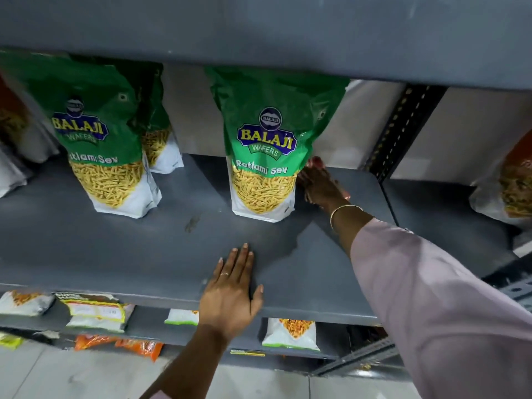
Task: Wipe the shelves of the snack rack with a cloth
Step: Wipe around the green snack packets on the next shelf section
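Right hand grips something behind the green Ratlami Sev pouch; its fingers are half hidden, no cloth visible. Left hand lies flat, open, on the grey metal shelf.

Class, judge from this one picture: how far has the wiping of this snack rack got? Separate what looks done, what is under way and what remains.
Done: nothing certain; the grey shelf shows a smudge. Under way: the right hand touches the Ratlami Sev bag while the left hand lies flat on the shelf edge. No cloth is visible. Left: wiping around the other green bag and the lower shelf.
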